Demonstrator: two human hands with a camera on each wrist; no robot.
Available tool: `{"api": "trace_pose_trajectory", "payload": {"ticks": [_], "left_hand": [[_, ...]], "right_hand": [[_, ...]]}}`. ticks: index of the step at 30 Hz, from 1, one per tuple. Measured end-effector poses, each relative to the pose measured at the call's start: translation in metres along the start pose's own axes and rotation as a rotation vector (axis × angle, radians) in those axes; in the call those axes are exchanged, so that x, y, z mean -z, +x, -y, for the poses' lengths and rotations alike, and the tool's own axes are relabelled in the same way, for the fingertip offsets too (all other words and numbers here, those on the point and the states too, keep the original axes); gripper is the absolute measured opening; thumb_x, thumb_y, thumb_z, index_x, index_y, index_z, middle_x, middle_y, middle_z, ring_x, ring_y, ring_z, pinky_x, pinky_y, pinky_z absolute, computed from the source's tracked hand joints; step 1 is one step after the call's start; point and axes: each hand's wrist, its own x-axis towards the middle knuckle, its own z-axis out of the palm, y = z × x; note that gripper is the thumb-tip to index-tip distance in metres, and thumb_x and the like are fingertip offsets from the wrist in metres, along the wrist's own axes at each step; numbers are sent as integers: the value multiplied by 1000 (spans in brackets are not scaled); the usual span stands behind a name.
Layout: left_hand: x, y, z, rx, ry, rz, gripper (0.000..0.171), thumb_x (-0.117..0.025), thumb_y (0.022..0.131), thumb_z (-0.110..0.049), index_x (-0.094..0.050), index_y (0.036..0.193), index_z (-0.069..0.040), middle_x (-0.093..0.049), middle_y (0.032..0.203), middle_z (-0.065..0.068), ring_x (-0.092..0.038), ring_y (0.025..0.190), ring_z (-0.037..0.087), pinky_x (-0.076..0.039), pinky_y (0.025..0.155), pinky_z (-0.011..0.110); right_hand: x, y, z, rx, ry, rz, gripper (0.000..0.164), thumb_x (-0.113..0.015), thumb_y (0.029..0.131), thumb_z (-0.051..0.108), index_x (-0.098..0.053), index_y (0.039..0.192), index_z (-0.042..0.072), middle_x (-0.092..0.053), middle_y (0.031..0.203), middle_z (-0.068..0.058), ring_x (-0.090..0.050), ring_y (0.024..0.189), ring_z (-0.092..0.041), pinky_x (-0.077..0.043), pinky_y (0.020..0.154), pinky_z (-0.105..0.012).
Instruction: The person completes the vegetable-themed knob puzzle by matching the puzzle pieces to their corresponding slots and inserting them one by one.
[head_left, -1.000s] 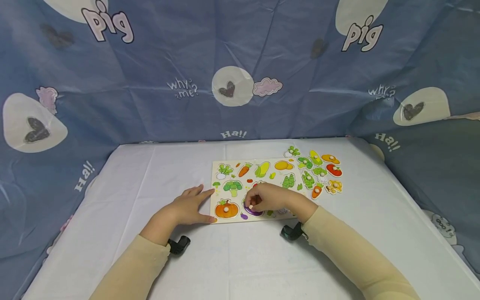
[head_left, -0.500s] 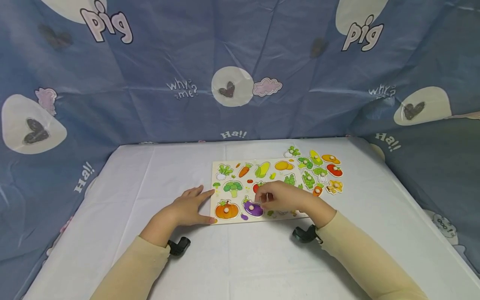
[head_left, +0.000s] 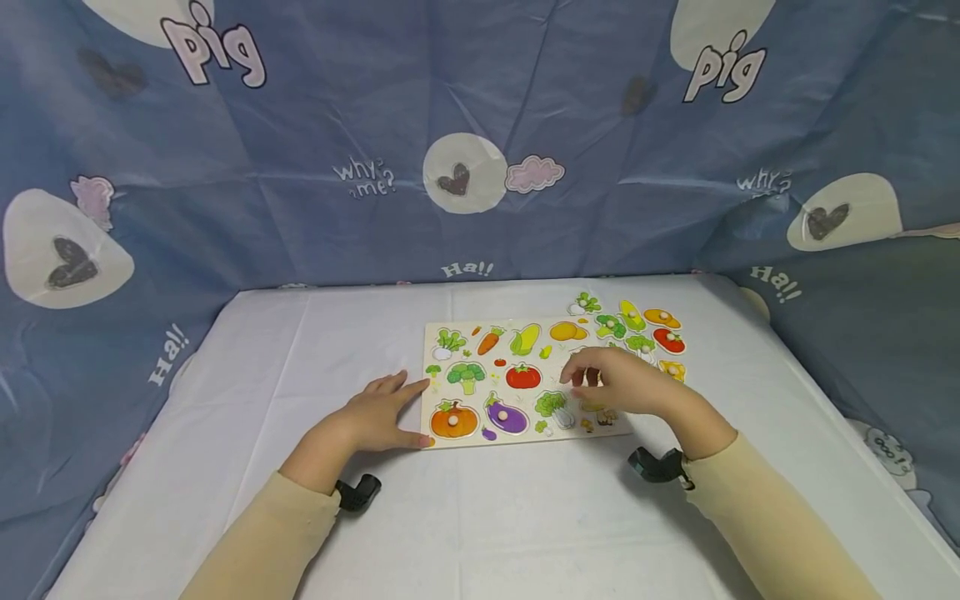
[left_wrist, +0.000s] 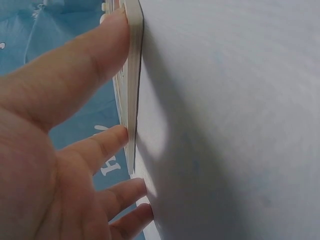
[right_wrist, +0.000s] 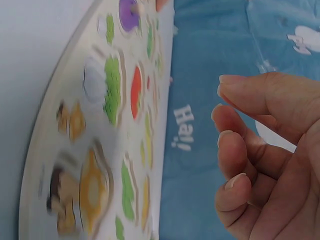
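My left hand [head_left: 378, 414] rests with spread fingers at the left edge of a wooden vegetable puzzle board [head_left: 510, 439]. In the left wrist view, its thumb [left_wrist: 107, 45] and a fingertip touch the board's side. A knobbed pumpkin piece [head_left: 453, 420] and a knobbed eggplant piece [head_left: 507, 418] sit in their board slots. Over the board's right part hovers my right hand [head_left: 618, 382], fingers loosely curled. The right wrist view shows nothing between its thumb [right_wrist: 270, 92] and fingers. Printed tomato [head_left: 523, 377], broccoli [head_left: 467, 375] and cabbage [head_left: 553, 407] slots show no knobs.
Several loose knobbed pieces lie right of the board, among them a turnip [head_left: 585, 303], corn [head_left: 632, 315], potato [head_left: 662, 318] and tomato [head_left: 668, 341]. My right hand hides others. A white cloth [head_left: 450, 517] covers the table; a blue printed curtain [head_left: 300, 225] surrounds it.
My right hand has let go of the eggplant piece's knob and moved right across the board, uncovering the tomato and cabbage slots. My left hand has stayed in place.
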Motion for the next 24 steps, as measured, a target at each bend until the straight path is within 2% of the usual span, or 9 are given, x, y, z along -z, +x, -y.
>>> {"api": "trace_pose_trajectory", "payload": {"ticks": [13,24], "left_hand": [[0,-1,0,11,-11,3,99,-77,78,-61,-35,157,-20,-22,162,24,-20,146,48,-26,109,70],[0,0,1,6,-10,4,99,-77,78,-61,-35,157,-20,-22,162,24,-20,146,49,-26,109,70]], "right_hand": [[19,-39,-35,-88,0,-113,15,-73,90,4,-70,104,7,-61,85,5,-57,76,-15,-49,65,-27],[24,-50,-61,-153,9,-136,12,-73,90,6,-71,102,8,-67,83,3,-55,73,-16,-47,62,-26]]}}
